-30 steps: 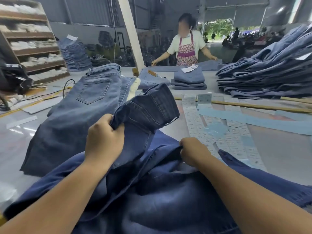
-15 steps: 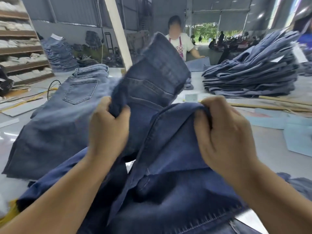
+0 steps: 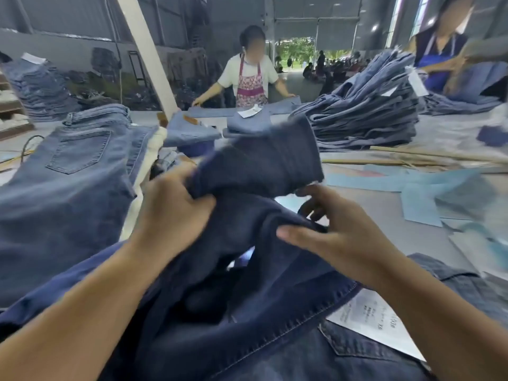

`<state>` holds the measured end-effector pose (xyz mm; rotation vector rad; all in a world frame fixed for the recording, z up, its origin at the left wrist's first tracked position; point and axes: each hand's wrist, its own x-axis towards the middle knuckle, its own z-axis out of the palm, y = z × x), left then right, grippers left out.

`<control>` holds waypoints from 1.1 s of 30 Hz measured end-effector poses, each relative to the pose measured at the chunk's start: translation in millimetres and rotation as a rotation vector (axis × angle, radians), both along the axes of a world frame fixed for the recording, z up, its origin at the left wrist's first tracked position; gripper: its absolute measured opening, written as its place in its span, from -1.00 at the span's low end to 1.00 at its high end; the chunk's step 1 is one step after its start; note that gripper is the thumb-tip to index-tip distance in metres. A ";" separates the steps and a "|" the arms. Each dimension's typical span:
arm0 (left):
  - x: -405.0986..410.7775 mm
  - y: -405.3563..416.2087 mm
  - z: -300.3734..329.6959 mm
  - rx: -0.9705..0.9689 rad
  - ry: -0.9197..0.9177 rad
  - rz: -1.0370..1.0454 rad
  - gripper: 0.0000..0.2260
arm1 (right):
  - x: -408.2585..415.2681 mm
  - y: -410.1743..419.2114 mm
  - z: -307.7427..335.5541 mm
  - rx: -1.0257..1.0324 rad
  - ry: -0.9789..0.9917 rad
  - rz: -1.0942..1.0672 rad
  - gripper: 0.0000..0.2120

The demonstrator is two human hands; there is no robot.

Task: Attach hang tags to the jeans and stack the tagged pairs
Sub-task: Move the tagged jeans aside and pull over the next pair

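A dark blue pair of jeans (image 3: 255, 284) lies bunched in front of me, its waistband end (image 3: 264, 163) lifted off the table. My left hand (image 3: 170, 213) grips a fold of that raised denim. My right hand (image 3: 327, 232) lies on the cloth just right of it, thumb stretched along a fold and fingers bent under the raised end. A lighter blue pair (image 3: 68, 171) lies flat to the left, back pocket up. A white printed tag sheet (image 3: 368, 317) shows under the dark jeans at lower right.
A tall stack of folded jeans (image 3: 365, 116) fills the right back of the grey table (image 3: 357, 215). Light blue paper sheets (image 3: 428, 196) and wooden sticks (image 3: 412, 158) lie at right. Small folded piles (image 3: 192, 130) sit mid-table. A person in an apron (image 3: 251, 81) stands opposite; another person (image 3: 445, 53) works at far right.
The raised jeans end has dropped lower and swung right. My right hand has let go of its tight grip and opened along the fold. My view has turned slightly right.
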<state>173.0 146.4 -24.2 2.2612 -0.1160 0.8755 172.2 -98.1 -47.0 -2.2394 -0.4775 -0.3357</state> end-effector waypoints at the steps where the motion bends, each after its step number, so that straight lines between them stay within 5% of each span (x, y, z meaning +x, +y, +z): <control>1: 0.5 3.5 8.6 -0.070 -0.024 0.056 -0.91 | -0.2 -4.9 -4.6 -0.023 0.178 0.014 -0.38; 4: -3.3 6.6 23.2 -0.118 -0.094 0.210 -0.90 | 1.2 -10.9 -18.0 -0.138 0.305 0.051 -0.60; 6: -9.9 4.2 24.5 -0.123 -0.131 0.219 -0.90 | 3.3 -10.9 -15.4 -0.139 0.174 -0.017 -0.76; 10: -20.1 6.2 23.8 -0.131 -0.169 0.194 -0.89 | 8.3 -33.4 25.3 -0.039 -0.195 -0.262 -0.66; 15: -20.4 -5.5 14.9 -0.129 -0.147 0.163 -0.88 | -5.3 -75.6 87.6 0.083 -0.507 -0.251 -0.70; 21: -25.8 -17.9 -3.9 0.008 -0.101 0.146 -0.88 | 18.6 -96.7 44.3 -0.264 -0.011 -0.220 -0.79; 24: -31.9 -19.5 -8.4 0.163 -0.078 -0.004 -0.85 | 23.6 -102.3 22.1 -0.406 -0.002 -0.253 -0.85; 28: -30.9 -12.2 -2.3 0.326 0.201 -0.331 -0.79 | 14.1 -97.3 15.3 -0.489 -0.096 -0.251 -0.76; 30: -28.8 -9.0 5.7 0.214 0.395 -0.461 -0.64 | 12.1 -93.9 16.4 -0.504 -0.158 -0.213 -0.68; 33: -20.4 -2.6 14.2 -0.105 0.348 -0.428 -0.62 | 13.4 -98.0 29.0 -0.327 0.035 -0.037 -0.57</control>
